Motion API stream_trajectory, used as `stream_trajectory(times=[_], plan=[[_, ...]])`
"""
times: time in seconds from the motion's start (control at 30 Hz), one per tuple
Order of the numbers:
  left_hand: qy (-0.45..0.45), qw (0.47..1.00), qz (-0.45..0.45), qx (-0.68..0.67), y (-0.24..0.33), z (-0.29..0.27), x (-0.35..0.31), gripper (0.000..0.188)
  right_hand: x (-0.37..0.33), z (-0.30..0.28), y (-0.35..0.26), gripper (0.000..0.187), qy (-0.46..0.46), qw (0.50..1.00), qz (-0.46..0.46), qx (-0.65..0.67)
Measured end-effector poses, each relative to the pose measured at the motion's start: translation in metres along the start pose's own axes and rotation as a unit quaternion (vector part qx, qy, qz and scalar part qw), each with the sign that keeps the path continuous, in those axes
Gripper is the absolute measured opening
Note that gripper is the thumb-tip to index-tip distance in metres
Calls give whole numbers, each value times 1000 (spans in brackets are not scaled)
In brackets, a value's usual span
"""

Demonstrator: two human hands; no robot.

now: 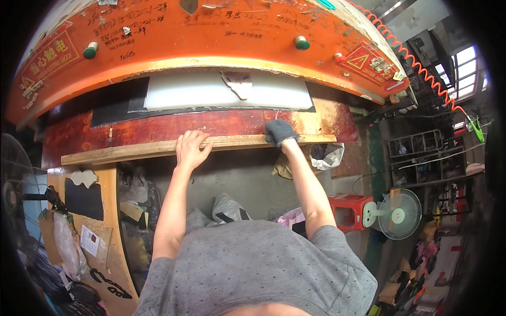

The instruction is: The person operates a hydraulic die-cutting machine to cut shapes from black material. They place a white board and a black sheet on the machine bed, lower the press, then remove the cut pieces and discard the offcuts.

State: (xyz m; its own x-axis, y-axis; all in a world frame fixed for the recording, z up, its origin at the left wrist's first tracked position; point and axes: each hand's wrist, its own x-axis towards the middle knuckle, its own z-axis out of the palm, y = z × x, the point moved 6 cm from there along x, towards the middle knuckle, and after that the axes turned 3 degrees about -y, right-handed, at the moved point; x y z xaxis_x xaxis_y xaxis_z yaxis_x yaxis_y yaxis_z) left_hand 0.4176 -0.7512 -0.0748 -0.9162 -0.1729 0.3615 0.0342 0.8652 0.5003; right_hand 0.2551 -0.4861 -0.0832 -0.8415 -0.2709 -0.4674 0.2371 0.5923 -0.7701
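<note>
Head view, looking straight down, and both arms are stretched forward to the front edge of the desk (pixel 158 129), a red-brown worn surface. The left hand (pixel 192 148) is bare, fingers curled over the long wooden strip (pixel 132 151) that runs along that front edge, its grip clamped on the wood. The right hand (pixel 279 131), in a dark grey glove, rests on the same strip further along; fingers bent down over it, grip closed on the strip too. Just beyond the hands lies a pale white sheet (pixel 211 92) on a black mat (pixel 113 108), with a small cut piece (pixel 238 83) on top, all tucked under the big orange press head (pixel 211 37) with its green buttons (pixel 301 43). Off to the right, well apart, a red stool (pixel 345 210) beside a small green fan (pixel 399 213) on the floor.
</note>
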Motion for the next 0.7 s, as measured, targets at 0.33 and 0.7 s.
stream_trajectory(times=[0.33, 0.7], plan=[[-31, 999, -28, -10, 4, -2, -4, 28, 27, 65, -79, 41, 80, 913, -201, -345], [-19, 1000, 16, 12, 9, -2, -4, 30, 24, 74, -110, 27, -109, 743, -365, -550]])
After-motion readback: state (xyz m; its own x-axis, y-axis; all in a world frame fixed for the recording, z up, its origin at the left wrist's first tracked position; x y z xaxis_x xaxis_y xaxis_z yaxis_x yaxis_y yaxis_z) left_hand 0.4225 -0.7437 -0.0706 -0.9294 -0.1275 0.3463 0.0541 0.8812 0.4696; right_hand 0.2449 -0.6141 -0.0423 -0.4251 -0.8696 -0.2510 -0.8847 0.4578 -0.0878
